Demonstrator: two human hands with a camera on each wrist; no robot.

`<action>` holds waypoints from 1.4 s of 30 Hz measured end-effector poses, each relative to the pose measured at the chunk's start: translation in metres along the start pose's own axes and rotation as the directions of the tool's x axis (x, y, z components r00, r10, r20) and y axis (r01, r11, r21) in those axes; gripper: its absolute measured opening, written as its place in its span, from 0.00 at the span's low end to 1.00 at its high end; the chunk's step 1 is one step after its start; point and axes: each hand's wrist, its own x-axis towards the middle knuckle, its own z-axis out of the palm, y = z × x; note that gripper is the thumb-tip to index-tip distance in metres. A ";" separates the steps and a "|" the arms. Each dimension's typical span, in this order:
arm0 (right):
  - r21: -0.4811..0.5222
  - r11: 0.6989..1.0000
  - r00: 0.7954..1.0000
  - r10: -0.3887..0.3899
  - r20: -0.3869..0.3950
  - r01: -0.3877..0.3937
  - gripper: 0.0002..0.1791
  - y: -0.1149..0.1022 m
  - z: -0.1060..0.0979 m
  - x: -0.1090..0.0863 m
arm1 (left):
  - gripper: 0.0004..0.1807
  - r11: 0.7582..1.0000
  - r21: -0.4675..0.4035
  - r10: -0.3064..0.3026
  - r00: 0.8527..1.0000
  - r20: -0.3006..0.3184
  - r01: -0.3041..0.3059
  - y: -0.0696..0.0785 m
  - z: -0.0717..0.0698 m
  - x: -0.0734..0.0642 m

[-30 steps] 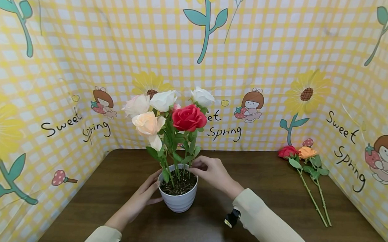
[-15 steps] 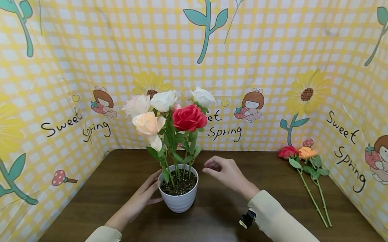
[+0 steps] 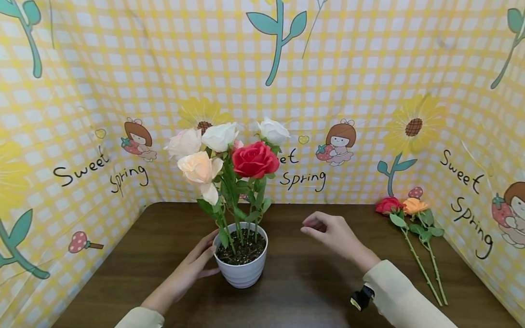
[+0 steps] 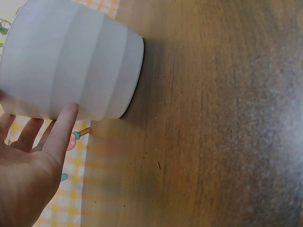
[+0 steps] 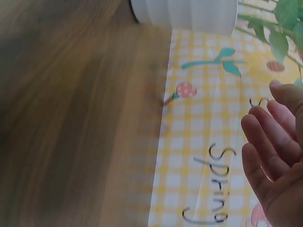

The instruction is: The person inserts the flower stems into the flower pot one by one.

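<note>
A white ribbed flowerpot (image 3: pixel 243 268) filled with dark soil stands upright on the table. Artificial roses rise from it: a red rose (image 3: pixel 255 159), a peach rose (image 3: pixel 199 167) and several white or pale ones. My left hand (image 3: pixel 192 270) rests against the pot's left side, its fingers fairly straight and spread. In the left wrist view, fingertips (image 4: pixel 70 109) meet the ribbed wall (image 4: pixel 71 56). To the right of the pot, apart from it, my right hand (image 3: pixel 332 231) is above the table with loosely bent fingers and nothing in them, also seen in the right wrist view.
At the table's right side lie a loose red rose (image 3: pixel 389 205) and an orange rose (image 3: pixel 415 206), their stems pointing toward the front. The brown wooden table (image 3: pixel 293 298) is enclosed at the back and sides by yellow checked cloth (image 3: pixel 363 73).
My right hand has left the stems at the pot's right rim and moved right, away from the pot. My left hand stays against the pot, and the flowers stand as before.
</note>
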 end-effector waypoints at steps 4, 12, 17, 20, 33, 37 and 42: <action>-0.035 0.999 1.000 0.019 -0.016 -0.020 0.10 0.011 -0.015 -0.008 | 0.31 1.000 -0.002 -0.008 1.000 -0.008 0.008 -0.001 0.000 0.001; -0.152 0.984 0.994 0.077 -0.081 -0.089 0.09 0.037 -0.050 -0.030 | 0.31 1.000 0.000 -0.005 1.000 -0.007 0.005 -0.001 -0.001 0.001; -0.202 0.966 0.985 0.142 -0.101 -0.160 0.11 0.053 -0.075 -0.048 | 0.31 1.000 0.001 -0.005 1.000 -0.001 0.005 0.000 0.000 0.001; -0.225 0.953 0.977 0.182 -0.108 -0.202 0.13 0.063 -0.090 -0.058 | 0.31 1.000 0.001 -0.010 1.000 -0.008 0.010 0.000 0.000 0.001; -0.277 0.874 0.917 0.381 -0.117 -0.398 0.20 0.104 -0.137 -0.105 | 0.31 1.000 0.004 -0.013 1.000 -0.006 0.013 0.000 -0.001 0.001; -0.297 0.851 0.901 0.419 -0.113 -0.433 0.25 0.117 -0.145 -0.114 | 0.31 1.000 0.002 -0.011 1.000 -0.004 0.011 0.000 -0.001 0.000; -0.294 0.827 0.876 0.473 -0.096 -0.479 0.25 0.129 -0.150 -0.120 | 0.31 1.000 0.005 -0.015 1.000 -0.010 0.015 0.000 -0.001 0.001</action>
